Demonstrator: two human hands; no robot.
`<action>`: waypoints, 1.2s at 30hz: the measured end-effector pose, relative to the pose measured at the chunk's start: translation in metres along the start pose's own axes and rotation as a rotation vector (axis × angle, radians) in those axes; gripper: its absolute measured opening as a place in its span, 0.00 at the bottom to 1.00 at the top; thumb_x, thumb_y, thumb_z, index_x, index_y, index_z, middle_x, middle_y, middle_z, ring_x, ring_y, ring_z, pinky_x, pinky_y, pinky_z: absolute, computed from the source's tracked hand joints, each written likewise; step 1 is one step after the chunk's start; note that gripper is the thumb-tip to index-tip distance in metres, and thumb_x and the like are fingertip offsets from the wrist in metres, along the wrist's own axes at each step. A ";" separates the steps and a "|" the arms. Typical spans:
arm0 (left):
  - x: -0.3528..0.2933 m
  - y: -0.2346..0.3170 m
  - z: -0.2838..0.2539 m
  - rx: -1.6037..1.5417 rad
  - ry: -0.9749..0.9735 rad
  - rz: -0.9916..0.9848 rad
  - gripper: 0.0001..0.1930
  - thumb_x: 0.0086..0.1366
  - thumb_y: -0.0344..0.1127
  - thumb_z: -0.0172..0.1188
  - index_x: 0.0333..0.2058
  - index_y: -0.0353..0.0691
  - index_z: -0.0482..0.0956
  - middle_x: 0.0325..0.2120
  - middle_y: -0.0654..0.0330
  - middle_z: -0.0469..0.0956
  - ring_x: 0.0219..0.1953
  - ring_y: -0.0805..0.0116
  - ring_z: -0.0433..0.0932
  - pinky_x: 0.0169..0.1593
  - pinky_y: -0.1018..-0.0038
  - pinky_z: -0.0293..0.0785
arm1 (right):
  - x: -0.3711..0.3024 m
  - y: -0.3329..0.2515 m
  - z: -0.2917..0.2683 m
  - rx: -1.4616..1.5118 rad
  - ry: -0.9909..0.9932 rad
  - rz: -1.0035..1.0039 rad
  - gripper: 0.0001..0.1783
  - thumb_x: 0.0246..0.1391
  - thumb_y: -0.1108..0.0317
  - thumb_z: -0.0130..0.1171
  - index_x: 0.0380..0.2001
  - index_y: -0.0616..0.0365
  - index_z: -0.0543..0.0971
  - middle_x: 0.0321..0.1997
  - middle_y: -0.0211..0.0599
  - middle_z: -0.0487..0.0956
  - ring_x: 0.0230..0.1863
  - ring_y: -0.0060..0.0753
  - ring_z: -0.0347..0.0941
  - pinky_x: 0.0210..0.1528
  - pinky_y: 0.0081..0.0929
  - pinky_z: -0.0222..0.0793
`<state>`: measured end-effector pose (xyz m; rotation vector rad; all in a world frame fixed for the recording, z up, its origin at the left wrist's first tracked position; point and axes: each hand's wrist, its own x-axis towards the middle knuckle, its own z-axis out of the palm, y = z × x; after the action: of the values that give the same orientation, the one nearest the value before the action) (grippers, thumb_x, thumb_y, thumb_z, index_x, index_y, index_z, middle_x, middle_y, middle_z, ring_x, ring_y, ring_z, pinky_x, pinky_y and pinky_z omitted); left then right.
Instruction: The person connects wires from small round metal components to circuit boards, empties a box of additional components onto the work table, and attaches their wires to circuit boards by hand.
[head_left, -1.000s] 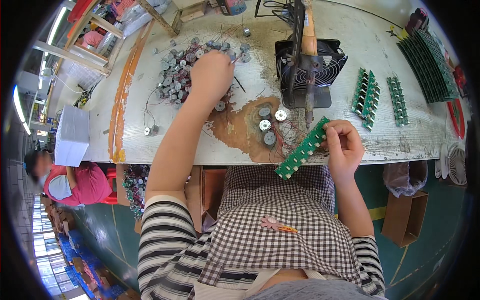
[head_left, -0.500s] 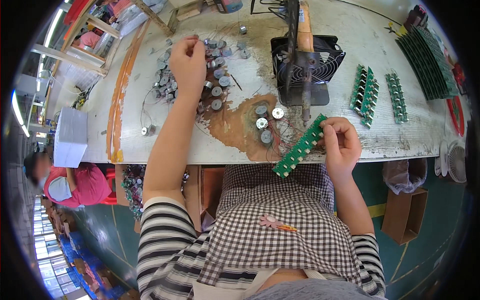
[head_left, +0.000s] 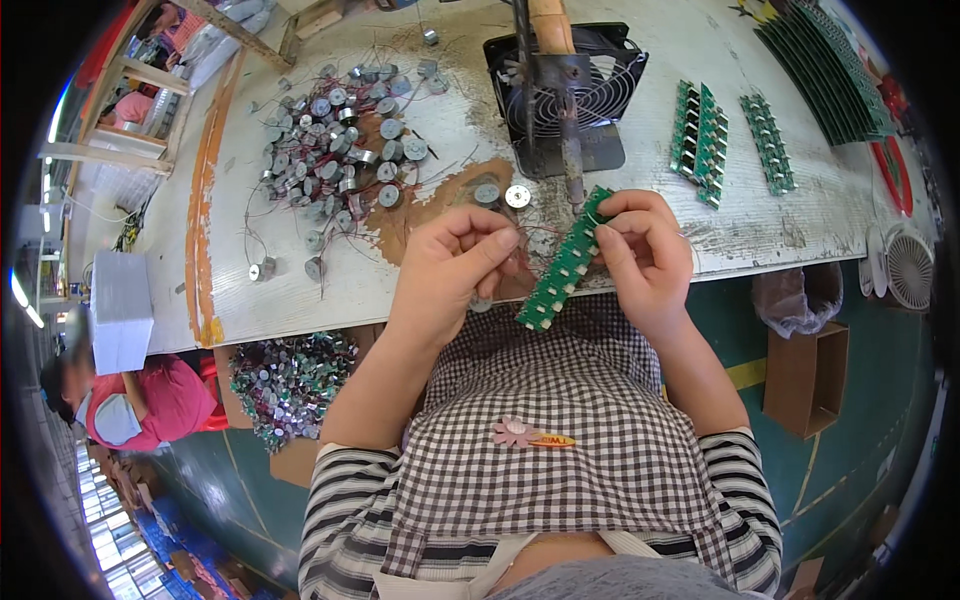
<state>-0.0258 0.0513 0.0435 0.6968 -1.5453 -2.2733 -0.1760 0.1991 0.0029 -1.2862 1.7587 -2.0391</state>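
Note:
In my right hand [head_left: 645, 250] is the upper end of a long green circuit board [head_left: 560, 270], pinched between thumb and fingers. White parts line the board, which slants over the table's front edge. My left hand [head_left: 452, 265] is just left of it, thumb and fingertips pressed together; what they hold is too small to make out. Thin red wires run between the hand and the board. Round silver motors, one with a white face [head_left: 517, 196], lie just beyond my left hand. A soldering iron [head_left: 573, 150] hangs tip down above the board's far end.
A large pile of small motors [head_left: 335, 140] with red wires covers the table's left. Behind the iron stands a black fan [head_left: 610, 95]. More green boards [head_left: 700, 145] lie at right, near a stack of green panels [head_left: 825, 75]. A box of small parts [head_left: 290, 385] sits below the table.
My left hand has come from the motor pile toward the board, its fingers still pinched. The right hand keeps its hold on the board. The whole view has shifted a little.

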 end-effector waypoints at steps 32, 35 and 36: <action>0.015 -0.017 0.028 0.541 0.064 0.420 0.06 0.56 0.29 0.62 0.28 0.32 0.77 0.23 0.63 0.75 0.22 0.81 0.69 0.25 0.83 0.64 | -0.006 -0.014 -0.008 0.033 -0.135 0.012 0.02 0.53 0.83 0.50 0.29 0.67 0.68 0.46 0.49 0.69 0.30 0.19 0.72 0.33 0.15 0.70; 0.016 -0.016 0.031 0.485 0.055 0.349 0.05 0.56 0.29 0.62 0.28 0.33 0.77 0.23 0.65 0.75 0.22 0.83 0.68 0.25 0.84 0.63 | 0.000 -0.015 -0.004 0.006 -0.055 -0.057 0.05 0.47 0.81 0.58 0.25 0.66 0.72 0.40 0.48 0.75 0.22 0.21 0.74 0.23 0.16 0.70; 0.016 -0.016 0.032 0.434 0.043 0.273 0.05 0.55 0.28 0.62 0.28 0.33 0.76 0.22 0.66 0.75 0.22 0.84 0.67 0.25 0.84 0.63 | 0.000 -0.016 -0.004 0.009 -0.050 -0.061 0.05 0.47 0.81 0.58 0.25 0.66 0.72 0.40 0.48 0.75 0.22 0.21 0.74 0.23 0.16 0.70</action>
<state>-0.0560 0.0740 0.0350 0.5871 -1.9990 -1.7347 -0.1728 0.2064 0.0168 -1.3929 1.7075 -2.0253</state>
